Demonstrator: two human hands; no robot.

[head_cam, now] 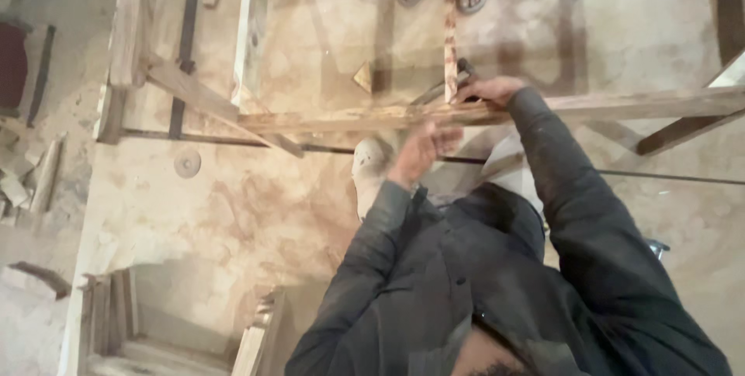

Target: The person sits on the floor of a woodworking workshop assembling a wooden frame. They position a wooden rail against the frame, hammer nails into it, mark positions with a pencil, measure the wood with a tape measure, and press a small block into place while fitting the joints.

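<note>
Gripping the long wooden rail (372, 117) of the frame with the right hand (487, 90) clamped, left hand (423, 148) open-fingered just beneath, small yellow triangular piece (362, 76) lying on the dusty floor (233, 213) beyond.

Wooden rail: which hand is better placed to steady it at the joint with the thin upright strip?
Right, I judge. The right hand rests on the wooden rail beside the upright strip; the left hand is lower, just below the rail.
</note>
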